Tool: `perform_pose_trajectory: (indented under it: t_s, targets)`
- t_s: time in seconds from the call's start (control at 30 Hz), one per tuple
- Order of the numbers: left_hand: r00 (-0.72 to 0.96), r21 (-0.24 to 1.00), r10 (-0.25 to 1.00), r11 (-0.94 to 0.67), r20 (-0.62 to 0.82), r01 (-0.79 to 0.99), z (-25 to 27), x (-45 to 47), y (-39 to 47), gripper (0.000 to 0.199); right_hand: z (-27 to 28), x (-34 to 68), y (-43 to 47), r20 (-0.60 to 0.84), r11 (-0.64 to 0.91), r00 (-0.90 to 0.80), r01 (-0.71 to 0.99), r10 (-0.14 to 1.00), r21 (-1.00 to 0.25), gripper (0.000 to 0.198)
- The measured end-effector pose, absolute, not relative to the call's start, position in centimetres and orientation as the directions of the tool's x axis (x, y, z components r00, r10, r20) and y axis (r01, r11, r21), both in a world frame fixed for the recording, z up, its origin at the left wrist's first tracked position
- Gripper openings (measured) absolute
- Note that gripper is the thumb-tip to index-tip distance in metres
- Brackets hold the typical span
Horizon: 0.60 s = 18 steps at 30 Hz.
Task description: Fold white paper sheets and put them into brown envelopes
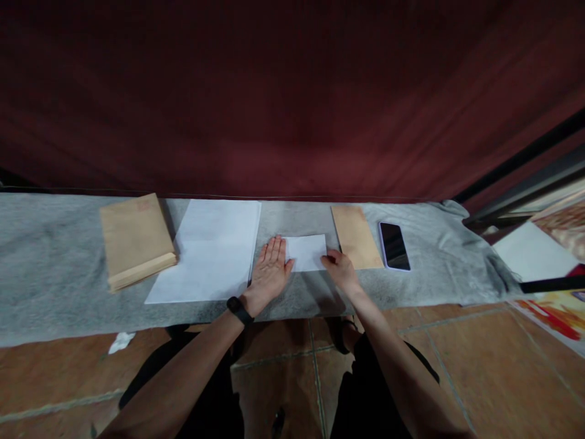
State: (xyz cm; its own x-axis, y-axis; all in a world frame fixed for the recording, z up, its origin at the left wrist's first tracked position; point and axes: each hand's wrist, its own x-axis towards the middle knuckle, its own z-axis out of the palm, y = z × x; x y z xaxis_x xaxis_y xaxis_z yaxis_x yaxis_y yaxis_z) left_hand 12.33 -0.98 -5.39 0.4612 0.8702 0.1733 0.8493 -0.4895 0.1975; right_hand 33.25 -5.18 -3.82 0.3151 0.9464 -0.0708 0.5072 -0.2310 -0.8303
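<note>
A small folded sheet of white paper lies on the grey cloth between my hands. My left hand, with a black band on the wrist, rests at its left edge, fingers stretched out and thumb apart. At the right edge, my right hand has its fingers curled in and pinches the lower right part of the paper. Just beyond that hand lies a flat brown envelope. Left of my left hand is a stack of large white sheets.
A thick stack of brown envelopes overlaps the white sheets' left side. A phone lies right of the single envelope. Grey cloth covers the narrow surface, with a dark red curtain behind it. Tiled floor shows below.
</note>
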Motion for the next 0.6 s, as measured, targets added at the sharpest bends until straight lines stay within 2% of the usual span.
perform_pose_trajectory:
  t_s: [0.1,0.2,0.3,0.43,0.5,0.6]
  targets:
    - [0.481,0.253,0.862,-0.507,0.159,0.824,-4.5,12.7,-0.8,0.064,-3.0,33.2,-4.9,-0.082,-0.147,0.297,0.204,0.951,-0.968,0.023]
    - [0.566,0.310,0.799,-0.600,0.202,0.737,-3.4,13.1,-0.9,0.071,-1.7,33.1,-4.8,-0.028,-0.043,0.343,0.034,0.939,-0.999,0.028]
    - [0.595,0.324,0.758,-0.653,0.268,0.685,-2.7,13.6,-1.3,0.081,-0.7,32.8,-4.8,0.006,0.008,0.374,-0.004,0.927,-1.000,0.029]
    - [0.540,0.391,0.787,-0.617,0.298,0.683,-2.3,14.2,-1.5,0.064,0.0,32.0,-5.2,0.027,0.025,0.319,0.009,0.947,-1.000,0.033]
    - [0.503,0.495,0.810,-0.584,0.303,0.643,-2.2,14.5,-1.3,0.058,0.2,31.7,-5.3,0.018,0.018,0.283,0.005,0.959,-1.000,0.040]
    - [0.394,0.728,0.872,-0.469,0.291,0.500,-2.0,15.0,-0.9,0.049,0.0,31.6,-5.2,-0.009,-0.001,0.252,-0.029,0.968,-1.000,0.052]
